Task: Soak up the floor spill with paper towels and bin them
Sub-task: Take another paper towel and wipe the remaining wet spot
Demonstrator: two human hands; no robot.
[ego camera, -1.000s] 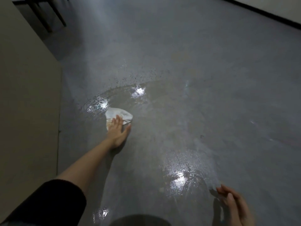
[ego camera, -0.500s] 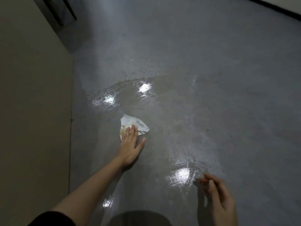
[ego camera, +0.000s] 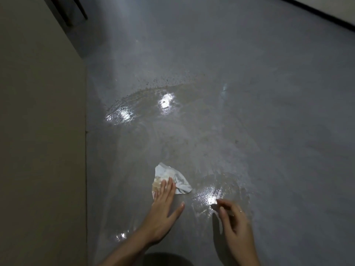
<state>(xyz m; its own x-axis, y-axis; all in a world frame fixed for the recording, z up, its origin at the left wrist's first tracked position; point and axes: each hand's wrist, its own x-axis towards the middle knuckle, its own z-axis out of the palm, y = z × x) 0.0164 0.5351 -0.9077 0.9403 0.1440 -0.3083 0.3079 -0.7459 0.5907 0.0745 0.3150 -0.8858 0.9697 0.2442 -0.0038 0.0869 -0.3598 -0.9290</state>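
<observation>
Here the grey floor (ego camera: 269, 93) fills most of the view, with a beige wall (ego camera: 38, 131) running down the left side and a dark baseboard (ego camera: 317, 14) crossing the far right corner. Dark furniture legs (ego camera: 75, 10) stand at the far left, beside the wall's end. The spill (ego camera: 172, 131) spreads as a broad brownish wet film from the far centre toward the near centre; its far edge is speckled with dark droplets, and bright ceiling reflections show at the far left part and at the near right part. The left hand (ego camera: 163, 214) lies palm down, fingers extended and close together, thumb spread to the right; its fingertips (ego camera: 167, 184) press on the near edge of the paper towel (ego camera: 171, 177) and grasp nothing. The right hand (ego camera: 234, 225) is near the right of it, held above the wet floor, with fingers loosely curled and holding nothing visible. The paper towel is a crumpled white sheet lying flat on the wet floor in the near centre, stained brown on its left portion, just left of the near reflection.
</observation>
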